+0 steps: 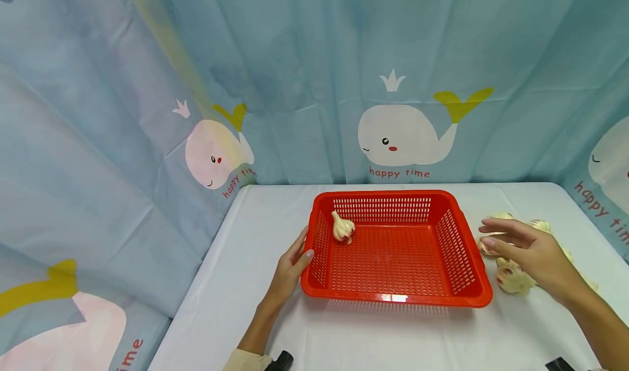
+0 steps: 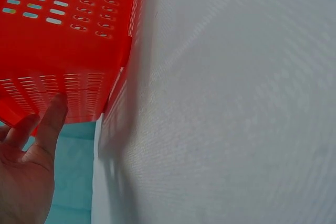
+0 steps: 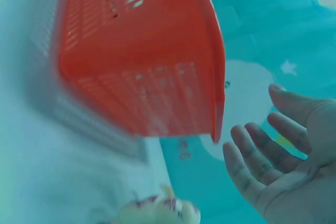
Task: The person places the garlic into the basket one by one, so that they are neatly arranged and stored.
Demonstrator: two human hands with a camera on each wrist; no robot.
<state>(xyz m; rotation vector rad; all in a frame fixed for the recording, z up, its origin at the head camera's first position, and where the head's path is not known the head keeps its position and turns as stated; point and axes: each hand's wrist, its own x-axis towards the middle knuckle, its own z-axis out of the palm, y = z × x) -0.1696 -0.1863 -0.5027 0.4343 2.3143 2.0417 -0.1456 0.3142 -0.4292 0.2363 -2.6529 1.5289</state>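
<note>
Bright head view, glare on red basket (image 1: 344,295), shadows on table (image 1: 373,341), right wrist view partly blurred

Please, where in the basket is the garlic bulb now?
In the head view, the garlic bulb is inside the red basket, near its far left corner, at the end by the left hand.

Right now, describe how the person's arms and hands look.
The left hand and right hand are bare; no gloves or rings show on the fingers. A cream sleeve shows on the left forearm, with a black device beside it; another black piece shows near the right forearm.
</note>
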